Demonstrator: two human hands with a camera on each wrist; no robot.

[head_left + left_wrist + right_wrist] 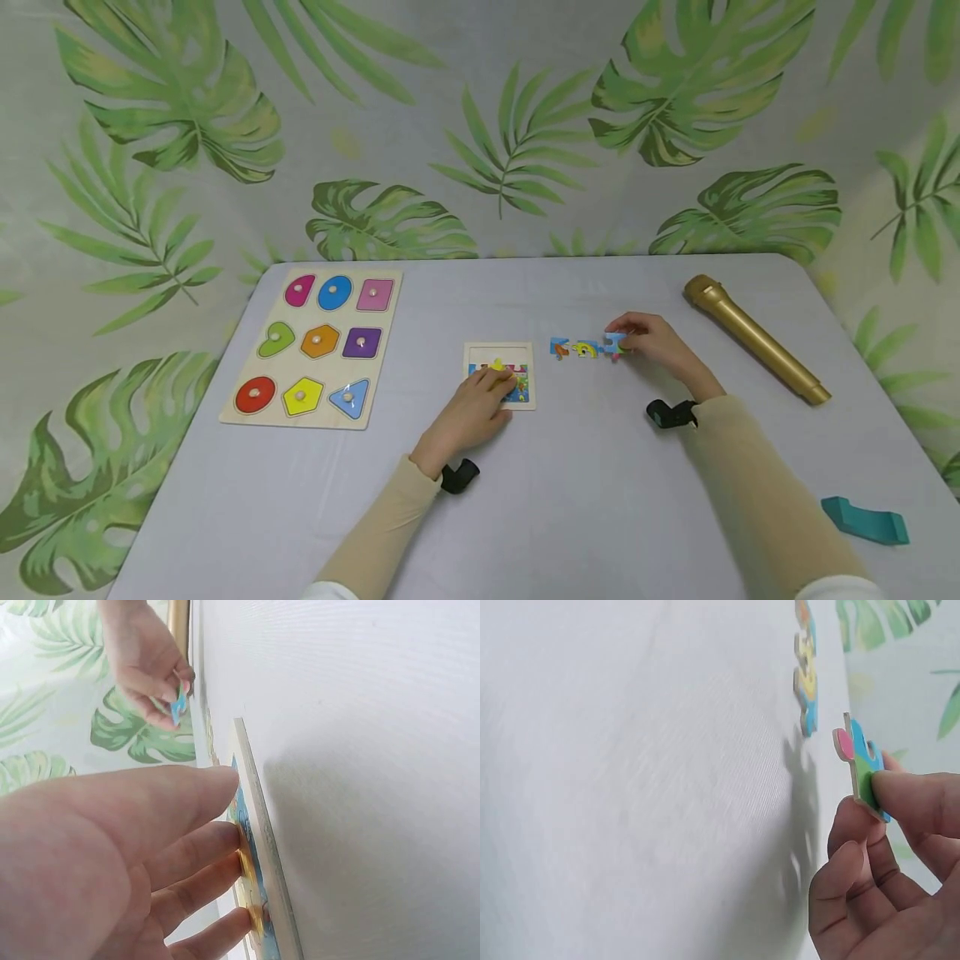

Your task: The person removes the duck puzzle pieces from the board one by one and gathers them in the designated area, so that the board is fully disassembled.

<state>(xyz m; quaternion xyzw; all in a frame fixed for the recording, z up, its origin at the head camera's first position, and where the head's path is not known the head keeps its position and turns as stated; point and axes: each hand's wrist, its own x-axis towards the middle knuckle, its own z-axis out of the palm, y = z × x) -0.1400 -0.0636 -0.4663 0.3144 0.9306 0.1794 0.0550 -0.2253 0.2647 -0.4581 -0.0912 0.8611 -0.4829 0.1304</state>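
My left hand [467, 410] rests its fingertips on a small jigsaw puzzle in a pale wooden tray [482, 352] at the middle of the table. The lower part of the tray holds colourful pieces, partly hidden under the fingers; its upper strip shows bare wood. To the right, my right hand [654, 340] pinches a blue and green puzzle piece [864, 769] with a pink knob between thumb and fingers. In the right wrist view that piece is raised off the table. Two loose puzzle pieces, one blue and orange [559, 347], one yellow and blue [586, 349], lie between the hands.
A wooden shape board [330, 315] with several coloured knobbed shapes lies at the left. At the right lies a gold microphone [757, 340]. A teal curved block [866, 522] sits near the front right. Leaf-patterned cloth [525, 125] hangs behind the white table [570, 500].
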